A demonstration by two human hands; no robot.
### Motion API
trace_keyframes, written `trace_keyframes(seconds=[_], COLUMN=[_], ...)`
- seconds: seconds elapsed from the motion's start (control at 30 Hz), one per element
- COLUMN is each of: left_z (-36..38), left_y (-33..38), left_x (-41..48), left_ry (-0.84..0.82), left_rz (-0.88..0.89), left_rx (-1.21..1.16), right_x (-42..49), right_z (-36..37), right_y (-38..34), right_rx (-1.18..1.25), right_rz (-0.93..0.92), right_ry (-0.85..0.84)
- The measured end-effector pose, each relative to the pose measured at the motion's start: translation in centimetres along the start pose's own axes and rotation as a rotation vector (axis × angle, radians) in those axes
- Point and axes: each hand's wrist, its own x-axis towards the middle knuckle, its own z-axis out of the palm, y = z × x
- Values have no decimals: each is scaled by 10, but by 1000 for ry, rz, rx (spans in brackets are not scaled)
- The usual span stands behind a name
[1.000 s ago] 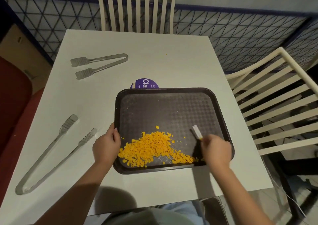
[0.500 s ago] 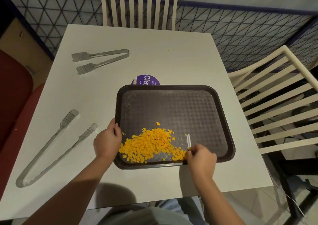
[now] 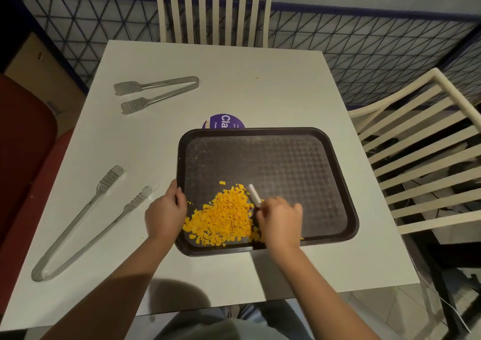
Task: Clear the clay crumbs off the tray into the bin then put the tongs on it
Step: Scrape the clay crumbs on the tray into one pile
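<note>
Head: sweeping under way, nothing binned, tongs not on tray.
Crumbs [image 3: 226, 217] sit heaped in the near-left corner of the tray [image 3: 286, 162]. No bin is in view. Both tongs [image 3: 110, 177] lie left of the tray. Left hand [image 3: 165, 214] grips the tray's left rim, fingers curled. Right hand [image 3: 279, 220] is closed round a white stick [image 3: 254, 195] at the heap's right side. Versus earlier: right hand has moved left across the tray and the heap is tighter.

on bench [image 3: 260, 92], right of middle by near edge: tray [image 3: 286, 162] | in tray's near-left corner: clay crumbs [image 3: 226, 217] | along bench's left edge, near end: long tongs [image 3: 86, 222] | toward far-left corner: short tongs [image 3: 156, 92] | behind far edge: chair [image 3: 213, 14] | off right edge: second chair [image 3: 416, 136]
</note>
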Motion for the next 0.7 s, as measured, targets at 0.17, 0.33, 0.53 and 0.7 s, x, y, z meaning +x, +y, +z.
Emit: trace_keyframes(seconds=[0.17, 0.33, 0.53, 0.7], left_z=[-1, -3, -2, 0], left_y=[0, 1, 0, -1], left_x=[0, -1, -1, 0], left_ry=[-2, 3, -8, 0], left_rz=[-3, 4, 15, 8], left_rx=[4, -5, -6, -3], right_x=[11, 4, 4, 4], right_z=[-12, 4, -6, -40], right_y=[36, 1, 5, 77], right_rx=[-79, -61, -51, -144], right_rz=[199, 18, -104, 227], right_ry=[-87, -173, -189, -60])
